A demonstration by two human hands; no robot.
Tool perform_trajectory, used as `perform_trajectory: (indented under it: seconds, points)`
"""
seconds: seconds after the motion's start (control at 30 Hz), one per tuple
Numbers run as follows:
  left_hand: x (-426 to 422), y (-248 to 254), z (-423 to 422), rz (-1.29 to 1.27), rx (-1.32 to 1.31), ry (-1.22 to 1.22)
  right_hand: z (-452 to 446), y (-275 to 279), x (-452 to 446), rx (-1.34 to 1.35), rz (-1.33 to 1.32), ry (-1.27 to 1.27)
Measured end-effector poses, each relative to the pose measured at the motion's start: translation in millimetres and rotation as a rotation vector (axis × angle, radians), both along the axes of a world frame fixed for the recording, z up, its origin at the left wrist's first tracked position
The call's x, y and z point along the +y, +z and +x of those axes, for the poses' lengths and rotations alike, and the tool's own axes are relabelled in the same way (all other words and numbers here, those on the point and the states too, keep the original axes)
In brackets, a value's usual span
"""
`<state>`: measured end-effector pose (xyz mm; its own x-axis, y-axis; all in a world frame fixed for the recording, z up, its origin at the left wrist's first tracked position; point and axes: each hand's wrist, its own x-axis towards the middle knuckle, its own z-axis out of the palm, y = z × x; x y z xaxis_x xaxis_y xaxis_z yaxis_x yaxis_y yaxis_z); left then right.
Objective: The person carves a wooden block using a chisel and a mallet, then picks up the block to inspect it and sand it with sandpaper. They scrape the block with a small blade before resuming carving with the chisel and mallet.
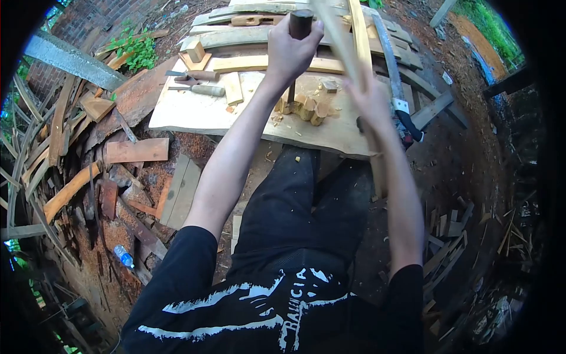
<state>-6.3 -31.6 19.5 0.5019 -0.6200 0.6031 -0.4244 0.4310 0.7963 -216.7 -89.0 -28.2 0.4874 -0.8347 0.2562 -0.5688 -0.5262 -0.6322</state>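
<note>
My left hand (293,52) is wrapped around the dark handle of a chisel (301,25), held upright. Its blade goes down to a small carved block of wood (308,108) with a lobed, notched edge, on the pale workbench plank (197,115). Wood chips lie around the block. To the right, my right hand (367,99) is closed around a long wooden stick (339,44), raised and tilted; both are blurred by motion. Left of the carved block lie a flat wooden piece (233,89) and hand tools with wooden handles (207,90).
A handsaw (390,62) lies along the bench's right side. Planks (259,38) lie across the far side, and a small wooden block (195,51) stands at the far left. Scrap boards (137,150) and a plastic bottle (124,256) lie on the ground to the left.
</note>
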Motion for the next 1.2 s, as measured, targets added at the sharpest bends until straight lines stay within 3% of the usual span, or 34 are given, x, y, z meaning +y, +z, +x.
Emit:
perform_trajectory:
  seconds: [0.07,0.13,0.2,0.23,0.3,0.37,0.4,0.47,0.5,0.57,0.67,0.7,0.77,0.83,0.87,0.9,0.93,0.97,1.0,1.03,1.07,1.13,1.2]
  points:
    - [4,1,-1,-0.026,-0.018,-0.025,-8,71,8,-0.24,-0.064,-0.04]
    - [10,5,-5,0.051,0.105,-0.099,-30,148,5,-0.248,-0.286,-0.058]
    - [6,3,-5,-0.074,-0.109,-0.001,-20,211,41,-0.522,-0.392,-0.021]
    - [6,2,-5,-0.047,-0.103,0.0,-22,218,41,-0.521,-0.397,-0.027]
    - [3,0,-8,-0.06,-0.118,0.003,-30,228,37,-0.589,-0.26,0.021]
    - [6,2,-10,-0.007,-0.147,0.02,-45,210,26,0.353,-0.09,0.062]
    - [9,2,-15,0.0,-0.146,0.013,-36,177,46,0.161,-0.36,0.442]
    - [14,-4,-25,0.047,-0.001,-0.085,-39,185,62,0.185,-0.092,0.346]
    - [8,-14,-19,0.0,-0.138,-0.016,-44,190,56,0.187,-0.096,0.338]
    - [7,-12,-18,0.017,-0.145,-0.009,-54,197,41,-0.023,-0.177,0.246]
    - [10,-14,-19,-0.027,-0.152,-0.02,-61,248,58,-0.126,-0.219,0.293]
    - [9,-15,-17,-0.019,-0.157,-0.006,-69,245,47,-0.126,-0.223,0.289]
    - [9,-14,-13,-0.013,-0.164,0.009,-89,221,15,0.198,-0.207,0.038]
    - [12,-12,-10,0.13,-0.031,-0.029,-58,158,43,0.105,-0.296,0.164]
    - [11,-22,-11,0.126,-0.042,-0.031,-42,156,76,0.109,0.043,0.337]
    - [9,-42,-11,-0.012,-0.252,0.06,-45,152,72,0.22,-0.126,0.382]
    - [13,-50,-13,-0.146,-0.455,0.159,-45,155,73,0.217,-0.127,0.387]
    - [20,-59,-14,0.071,-0.204,0.047,-46,164,73,0.219,-0.129,0.397]
    - [17,-57,-20,0.046,-0.009,0.037,-47,176,68,0.224,-0.141,0.389]
    - [18,-51,-21,0.122,0.032,0.007,-46,189,66,0.19,-0.086,0.323]
    - [28,-49,-22,0.211,0.083,-0.007,-47,190,61,0.088,-0.206,0.265]
    - [31,-43,-14,0.154,0.016,-0.012,-36,206,63,-0.216,-0.099,0.307]
    - [46,-30,-10,0.045,0.216,-0.104,-39,226,82,-0.161,-0.101,0.187]
